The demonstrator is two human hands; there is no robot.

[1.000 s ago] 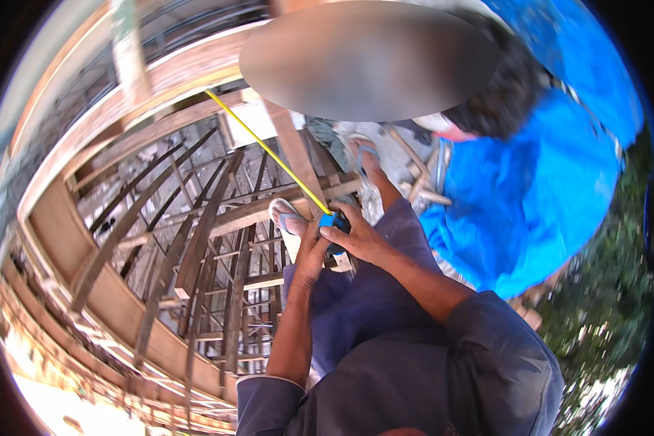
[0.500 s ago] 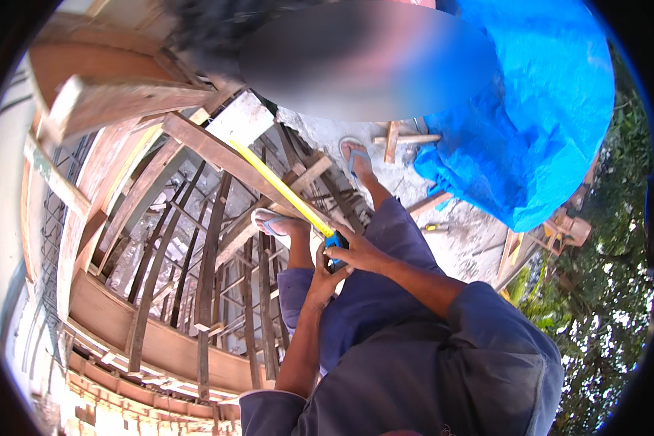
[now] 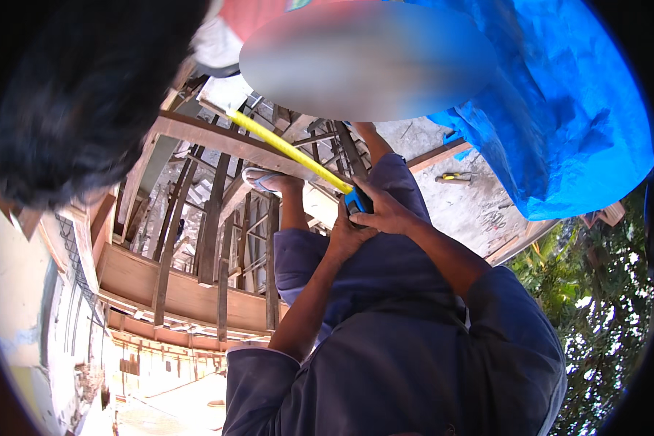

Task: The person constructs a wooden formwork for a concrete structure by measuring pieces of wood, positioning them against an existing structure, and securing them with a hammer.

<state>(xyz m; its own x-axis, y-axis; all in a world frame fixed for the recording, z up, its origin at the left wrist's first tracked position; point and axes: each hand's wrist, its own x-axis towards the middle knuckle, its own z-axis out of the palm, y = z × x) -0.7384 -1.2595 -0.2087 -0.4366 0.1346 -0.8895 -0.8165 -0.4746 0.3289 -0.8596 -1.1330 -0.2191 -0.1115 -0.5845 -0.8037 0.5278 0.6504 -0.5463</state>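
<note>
A blue and black tape measure (image 3: 355,200) sits between my two hands in front of my thighs. Its yellow blade (image 3: 291,150) is drawn out toward the upper left, running along a wooden beam (image 3: 218,138) to a pale board (image 3: 227,91). My left hand (image 3: 347,238) closes round the near end of the case. My right hand (image 3: 386,212) grips the case from the right, fingers wrapped over it. The hands hide part of the case.
Another person's dark-haired head (image 3: 65,102) fills the upper left. Below my sandalled foot (image 3: 264,180) runs an open lattice of timbers (image 3: 214,218). A blue tarp (image 3: 574,131) covers the upper right, with a yellow-handled tool (image 3: 454,177) on the concrete. A blurred oval hides the top middle.
The other person's head has come into the upper left. My hands and the tape measure sit slightly higher and further right in view, still held, blade still out.
</note>
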